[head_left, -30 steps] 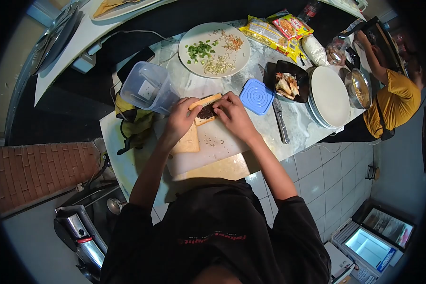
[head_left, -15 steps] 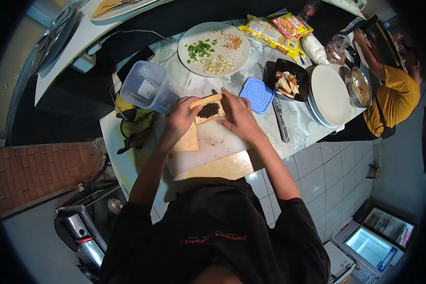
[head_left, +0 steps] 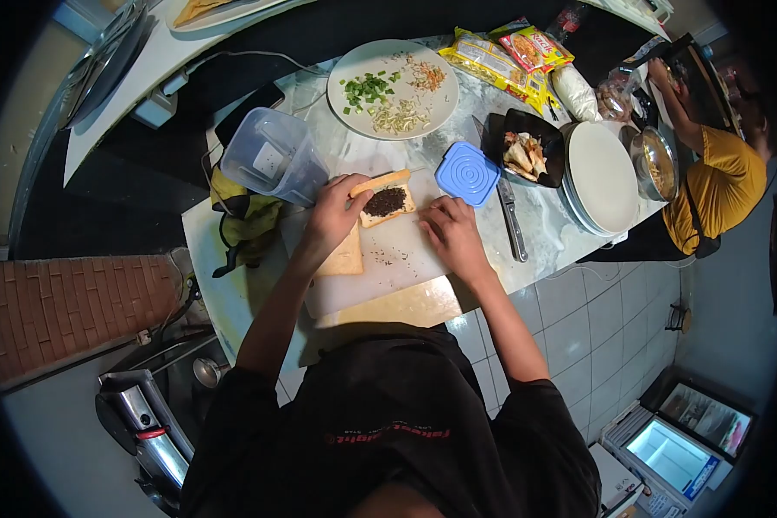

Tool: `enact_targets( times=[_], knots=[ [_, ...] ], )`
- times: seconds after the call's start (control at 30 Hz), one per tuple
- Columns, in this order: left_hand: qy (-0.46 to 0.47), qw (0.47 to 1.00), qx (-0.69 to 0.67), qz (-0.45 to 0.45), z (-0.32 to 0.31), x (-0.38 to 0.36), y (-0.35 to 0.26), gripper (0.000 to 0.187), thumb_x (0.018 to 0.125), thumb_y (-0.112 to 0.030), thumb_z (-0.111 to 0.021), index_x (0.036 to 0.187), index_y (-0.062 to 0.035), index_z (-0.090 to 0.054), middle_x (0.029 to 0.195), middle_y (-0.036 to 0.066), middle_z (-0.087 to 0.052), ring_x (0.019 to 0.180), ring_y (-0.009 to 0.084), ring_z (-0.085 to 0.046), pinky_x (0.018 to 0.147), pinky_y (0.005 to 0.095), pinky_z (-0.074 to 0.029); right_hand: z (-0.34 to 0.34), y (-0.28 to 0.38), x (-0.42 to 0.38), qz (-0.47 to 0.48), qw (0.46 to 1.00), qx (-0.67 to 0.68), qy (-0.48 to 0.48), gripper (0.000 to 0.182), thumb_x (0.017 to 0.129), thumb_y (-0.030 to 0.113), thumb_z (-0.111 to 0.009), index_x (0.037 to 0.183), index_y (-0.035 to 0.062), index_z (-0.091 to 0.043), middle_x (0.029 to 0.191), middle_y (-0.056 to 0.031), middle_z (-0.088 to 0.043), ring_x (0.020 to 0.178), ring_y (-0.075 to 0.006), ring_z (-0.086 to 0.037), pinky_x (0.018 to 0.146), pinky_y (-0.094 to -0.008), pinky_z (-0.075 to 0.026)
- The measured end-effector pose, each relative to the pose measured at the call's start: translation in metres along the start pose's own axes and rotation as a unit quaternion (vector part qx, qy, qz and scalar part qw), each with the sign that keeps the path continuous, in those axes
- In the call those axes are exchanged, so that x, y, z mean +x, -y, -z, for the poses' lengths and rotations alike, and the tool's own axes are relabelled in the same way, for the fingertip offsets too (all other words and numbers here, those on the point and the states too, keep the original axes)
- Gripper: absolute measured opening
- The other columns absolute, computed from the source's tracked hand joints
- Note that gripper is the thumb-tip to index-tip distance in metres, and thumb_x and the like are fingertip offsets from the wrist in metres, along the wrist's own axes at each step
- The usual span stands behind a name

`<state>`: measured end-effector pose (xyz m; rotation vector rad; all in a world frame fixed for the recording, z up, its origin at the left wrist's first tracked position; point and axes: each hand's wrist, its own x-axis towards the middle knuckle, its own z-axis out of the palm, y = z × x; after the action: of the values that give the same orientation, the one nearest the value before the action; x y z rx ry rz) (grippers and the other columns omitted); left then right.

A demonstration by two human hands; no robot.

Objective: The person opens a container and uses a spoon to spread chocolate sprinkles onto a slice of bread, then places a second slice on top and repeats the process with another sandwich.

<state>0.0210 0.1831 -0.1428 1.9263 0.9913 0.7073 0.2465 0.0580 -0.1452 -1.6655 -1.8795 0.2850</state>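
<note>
Marble counter [head_left: 544, 226] carries a white cutting board [head_left: 388, 268] at the near edge, a clear tub [head_left: 272, 158] tipped at its left, a yellow-black cloth [head_left: 246, 220] below that. Blue lid [head_left: 467, 173] and knife [head_left: 511, 220] lie right of the board. Farther back: garnish plate [head_left: 440, 108], black bowl [head_left: 496, 129], plate stack [head_left: 603, 177], noodle packets [head_left: 492, 60] (yellow wrappers).

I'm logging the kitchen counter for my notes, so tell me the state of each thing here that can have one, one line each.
Bread slice: flat on the cutting board, topped with dark sprinkles.
Left hand: holds the bread slice's edge.
Right hand: resting on the board, holding nothing.
Clear container: lid off, tilted.
Blue lid: lying flat on the counter.
Knife: lying flat, untouched.
Round plate: holds chopped vegetables.
Black bowl: holds food pieces.
</note>
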Motion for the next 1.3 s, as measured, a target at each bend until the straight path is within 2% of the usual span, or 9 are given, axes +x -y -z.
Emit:
enact_targets(
  times=[0.23, 0.4, 0.53, 0.7, 0.73, 0.87, 0.97, 1.1, 1.3],
  knots=[
    [-0.001, 1.0, 0.008, -0.003, -0.002, -0.001, 0.001, 0.023, 0.096, -0.013, -0.068, 0.115, 0.0003, -0.066, 0.106, 0.014, -0.07, 0.091, 0.0256, -0.068, 0.078, 0.034, -0.052, -0.011, 0.001, 0.002, 0.014, 0.999, -0.03, 0.007, 0.012, 0.085, 0.008, -0.07, 0.096, 0.0045, -0.068, 0.1, -0.0082, -0.059, 0.099, -0.029, -0.055, 0.091, -0.0431, -0.042],
    [0.002, 1.0, 0.004, 0.006, -0.001, 0.0, 0.0, 0.024, 0.096, -0.013, -0.068, 0.116, 0.0005, -0.066, 0.106, 0.015, -0.07, 0.091, 0.0251, -0.068, 0.08, 0.0334, -0.053, -0.016, 0.0, 0.002, 0.048, 0.983, -0.177, 0.023, 0.015, 0.088, 0.009, -0.064, 0.102, 0.0047, -0.062, 0.101, -0.0105, -0.057, 0.099, -0.0285, -0.054, 0.09, -0.0422, -0.04],
    [0.002, 1.0, -0.005, 0.017, 0.0, -0.001, -0.001, 0.025, 0.096, -0.014, -0.069, 0.116, 0.0009, -0.066, 0.107, 0.015, -0.07, 0.092, 0.0247, -0.068, 0.08, 0.0335, -0.053, -0.015, 0.001, 0.001, 0.034, 0.984, -0.175, 0.009, 0.015, 0.087, 0.006, -0.063, 0.101, 0.0057, -0.059, 0.102, -0.0117, -0.055, 0.1, -0.0294, -0.054, 0.089, -0.043, -0.04],
    [0.001, 1.0, -0.001, 0.012, -0.001, -0.003, 0.002, 0.026, 0.095, -0.014, -0.07, 0.116, 0.001, -0.066, 0.107, 0.015, -0.071, 0.092, 0.0242, -0.068, 0.08, 0.0334, -0.054, 0.006, 0.03, 0.019, -0.025, 0.999, 0.026, -0.001, 0.019, 0.083, -0.004, -0.061, 0.1, 0.0041, -0.056, 0.098, -0.0123, -0.059, 0.095, -0.0327, -0.056, 0.087, -0.0427, -0.04],
    [0.004, 1.0, -0.002, 0.01, -0.003, -0.003, 0.002, 0.026, 0.095, -0.014, -0.07, 0.116, 0.001, -0.066, 0.107, 0.015, -0.071, 0.092, 0.0242, -0.068, 0.08, 0.0334, -0.054, 0.003, 0.03, 0.025, -0.008, 1.0, 0.016, -0.018, 0.01, 0.09, 0.006, -0.064, 0.098, 0.0037, -0.058, 0.092, -0.0121, -0.061, 0.091, -0.0312, -0.057, 0.085, -0.0425, -0.04],
    [-0.002, 1.0, -0.006, 0.011, 0.0, -0.003, -0.001, 0.027, 0.095, -0.014, -0.07, 0.117, 0.0008, -0.066, 0.106, 0.015, -0.071, 0.09, 0.0234, -0.068, 0.08, 0.0333, -0.054, -0.01, 0.026, 0.039, -0.034, 0.999, -0.02, 0.004, 0.012, 0.096, 0.014, -0.064, 0.094, 0.0027, -0.06, 0.088, -0.0143, -0.061, 0.089, -0.0323, -0.059, 0.08, -0.0426, -0.041],
    [0.002, 1.0, -0.012, 0.02, 0.002, -0.005, 0.0, 0.027, 0.094, -0.014, -0.07, 0.117, 0.0008, -0.066, 0.106, 0.015, -0.071, 0.09, 0.0231, -0.069, 0.08, 0.0334, -0.054, -0.014, 0.023, 0.033, -0.032, 0.998, 0.022, -0.05, 0.01, 0.094, 0.011, -0.064, 0.097, 0.0022, -0.06, 0.091, -0.0149, -0.062, 0.09, -0.0337, -0.059, 0.081, -0.0448, -0.042],
    [0.007, 1.0, -0.011, 0.019, 0.002, -0.007, 0.003, 0.027, 0.094, -0.013, -0.07, 0.117, 0.0012, -0.066, 0.104, 0.015, -0.071, 0.09, 0.0226, -0.069, 0.079, 0.0333, -0.054, -0.001, 0.018, 0.006, -0.038, 0.999, 0.023, 0.013, 0.011, 0.088, 0.003, -0.064, 0.099, 0.0018, -0.065, 0.096, -0.0144, -0.062, 0.091, -0.0344, -0.06, 0.084, -0.0451, -0.046],
    [-0.003, 1.0, -0.017, 0.016, 0.0, -0.008, 0.0, 0.027, 0.094, -0.013, -0.07, 0.116, 0.0016, -0.066, 0.103, 0.014, -0.071, 0.089, 0.0223, -0.068, 0.079, 0.0328, -0.054, -0.009, 0.009, -0.001, 0.004, 0.998, -0.032, 0.045, 0.017, 0.084, 0.006, -0.069, 0.101, 0.0031, -0.068, 0.096, -0.0112, -0.063, 0.092, -0.0302, -0.06, 0.084, -0.0422, -0.047]
  ],
)
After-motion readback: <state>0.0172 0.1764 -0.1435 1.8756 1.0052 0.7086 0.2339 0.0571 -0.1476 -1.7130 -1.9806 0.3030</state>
